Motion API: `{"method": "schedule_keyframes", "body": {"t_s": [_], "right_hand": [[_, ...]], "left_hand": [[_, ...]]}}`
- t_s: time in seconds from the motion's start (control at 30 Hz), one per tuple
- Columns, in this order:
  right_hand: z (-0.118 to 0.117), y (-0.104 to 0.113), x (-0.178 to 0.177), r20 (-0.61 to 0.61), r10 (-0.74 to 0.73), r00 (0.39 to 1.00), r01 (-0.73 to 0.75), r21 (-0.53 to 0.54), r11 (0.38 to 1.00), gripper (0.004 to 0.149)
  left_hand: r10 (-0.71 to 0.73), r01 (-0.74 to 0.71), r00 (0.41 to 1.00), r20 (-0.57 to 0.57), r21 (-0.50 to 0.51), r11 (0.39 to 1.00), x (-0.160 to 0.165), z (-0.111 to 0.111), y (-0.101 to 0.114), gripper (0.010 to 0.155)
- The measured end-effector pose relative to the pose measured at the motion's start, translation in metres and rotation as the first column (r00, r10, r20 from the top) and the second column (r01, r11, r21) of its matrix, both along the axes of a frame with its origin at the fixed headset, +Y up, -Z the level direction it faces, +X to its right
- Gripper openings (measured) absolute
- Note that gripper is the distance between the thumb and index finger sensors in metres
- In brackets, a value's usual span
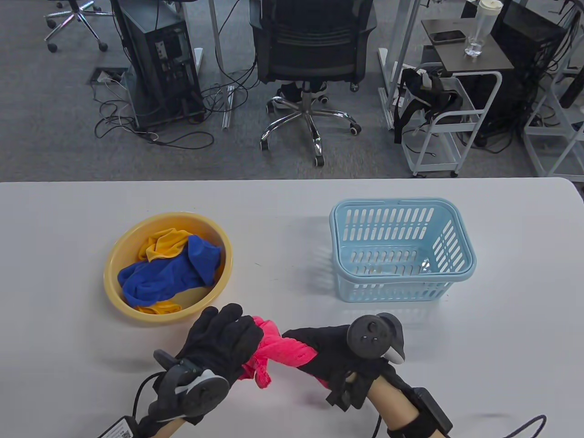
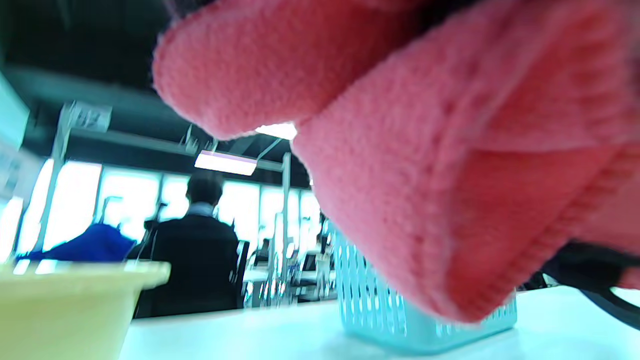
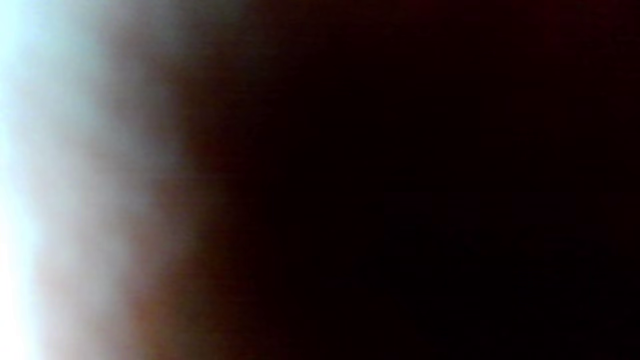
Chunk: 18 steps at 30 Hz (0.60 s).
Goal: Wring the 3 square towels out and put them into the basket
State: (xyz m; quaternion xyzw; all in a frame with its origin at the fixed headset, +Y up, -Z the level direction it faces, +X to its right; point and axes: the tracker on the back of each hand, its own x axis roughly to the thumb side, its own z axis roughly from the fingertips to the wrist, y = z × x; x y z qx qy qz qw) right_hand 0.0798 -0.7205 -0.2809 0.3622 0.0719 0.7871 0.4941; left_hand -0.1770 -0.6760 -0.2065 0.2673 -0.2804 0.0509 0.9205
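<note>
Both gloved hands hold a twisted pink towel (image 1: pixel 278 349) above the table's front edge. My left hand (image 1: pixel 223 342) grips its left end and my right hand (image 1: pixel 319 351) grips its right end. The pink towel (image 2: pixel 425 165) fills most of the left wrist view. A blue towel (image 1: pixel 171 273) and a yellow towel (image 1: pixel 166 242) lie crumpled in a yellow bowl (image 1: pixel 114 269) at the left. The light blue basket (image 1: pixel 449 273) stands empty at the right; the basket (image 2: pixel 380 315) also shows behind the cloth in the left wrist view. The right wrist view is dark and blurred.
The white table (image 1: pixel 68 219) carries only the bowl and basket. Beyond its far edge stand an office chair (image 1: pixel 310 59), a computer tower (image 1: pixel 164 64) and a white cart (image 1: pixel 447 118). A person sits in the background of the left wrist view.
</note>
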Motion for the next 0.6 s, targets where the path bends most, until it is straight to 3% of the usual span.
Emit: {"method": "schedule_keyframes", "body": {"t_s": [0.07, 0.13, 0.17, 0.23, 0.3, 0.37, 0.4, 0.43, 0.47, 0.53, 0.6], "right_hand": [[-0.001, -0.01, -0.007, -0.159, -0.11, 0.981, 0.079, -0.187, 0.979, 0.047], [-0.001, -0.024, -0.014, -0.281, -0.27, 0.921, 0.119, -0.457, 0.882, 0.048], [-0.001, -0.029, -0.017, -0.315, -0.321, 0.893, 0.108, -0.542, 0.833, 0.048], [-0.003, -0.034, -0.018, -0.349, -0.356, 0.867, 0.103, -0.573, 0.813, 0.047], [-0.008, -0.027, -0.009, -0.301, -0.264, 0.917, 0.124, -0.412, 0.902, 0.047], [-0.008, -0.014, 0.005, -0.112, -0.172, 0.979, 0.145, -0.22, 0.965, 0.051], [-0.005, -0.006, 0.014, -0.011, -0.146, 0.989, 0.145, -0.041, 0.989, 0.057], [0.0, 0.004, 0.02, 0.082, -0.131, 0.988, 0.124, 0.079, 0.989, 0.065], [0.004, 0.01, 0.024, 0.115, -0.097, 0.989, 0.081, 0.134, 0.988, 0.066], [0.019, 0.03, 0.036, 0.222, -0.017, 0.975, -0.051, 0.298, 0.953, 0.063], [0.032, 0.045, 0.04, 0.29, 0.042, 0.956, -0.157, 0.384, 0.91, 0.06]], "left_hand": [[-0.037, 0.034, 0.998, 0.05, 0.051, 0.998, 0.002, 0.003, -0.002, 0.064], [-0.053, 0.044, 0.994, 0.097, 0.101, 0.994, 0.006, 0.005, -0.002, 0.063], [-0.066, 0.051, 0.991, 0.114, 0.123, 0.991, 0.007, 0.007, -0.002, 0.063], [-0.124, 0.097, 0.985, 0.121, 0.207, 0.974, 0.012, 0.012, -0.001, 0.063], [-0.15, 0.132, 0.987, 0.064, 0.226, 0.965, 0.011, 0.011, 0.0, 0.065], [-0.099, 0.093, 0.994, 0.039, 0.141, 0.986, 0.002, 0.003, 0.004, 0.066], [-0.023, 0.023, 1.0, 0.005, 0.063, 0.998, -0.004, -0.003, 0.005, 0.066], [0.023, -0.026, 0.996, -0.082, -0.029, 0.999, -0.015, -0.007, 0.01, 0.066], [0.044, -0.05, 0.993, -0.114, -0.052, 0.997, -0.023, -0.01, 0.014, 0.066], [0.156, -0.159, 0.962, -0.223, 0.004, 0.987, -0.047, -0.017, 0.03, 0.066], [0.264, -0.277, 0.934, -0.242, -0.021, 0.961, -0.065, -0.021, 0.041, 0.066]]}}
